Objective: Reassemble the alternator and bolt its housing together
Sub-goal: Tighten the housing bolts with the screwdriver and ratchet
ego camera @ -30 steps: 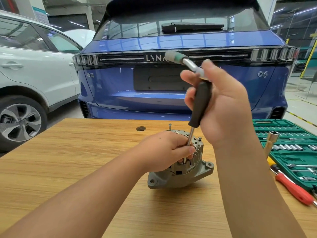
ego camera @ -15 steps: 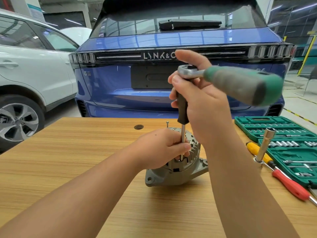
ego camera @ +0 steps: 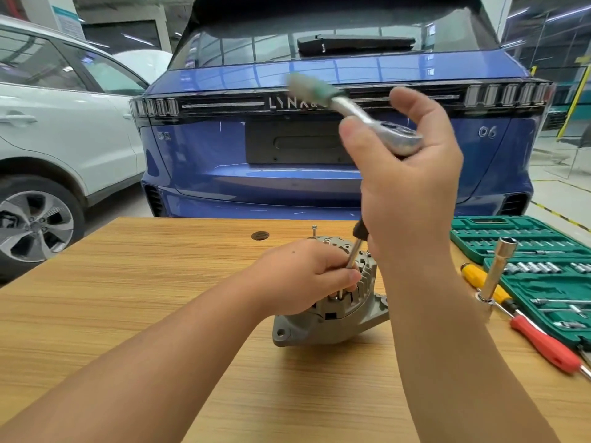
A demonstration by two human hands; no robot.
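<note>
Head view: wooden table (ego camera: 128,298) w/ a round dark grommet hole (ego camera: 259,235) near its far edge, set in a garage/workshop. Behind it, blue SUV (ego camera: 319,174) rear-on, white car (ego camera: 57,123) at left.

Alternator (ego camera: 332,318) sits on the table approx. centre, grey housing w/ a mounting ear toward the camera; one bolt (ego camera: 314,231) stands up at its far side.

Left hand (ego camera: 303,273) rests on top of the alternator, fingers curled round the lower metal shaft of the extension bar (ego camera: 353,255), steadying it upright-ish, slightly tilted. Right hand (ego camera: 412,187) is up above, fingers wrapped round the ratchet (ego camera: 377,123) head and the bar's dark upper part; ratchet handle, green grip blurred, points up-left.

Right side of the table: green socket case (ego camera: 518,241) open, sockets in rows; a T-handle socket driver (ego camera: 499,270) standing on end just beside it; yellow screwdriver (ego camera: 479,279) and red screwdriver (ego camera: 543,343) lying in front of the case. Right forearm blocks part of the alternator's right edge.
</note>
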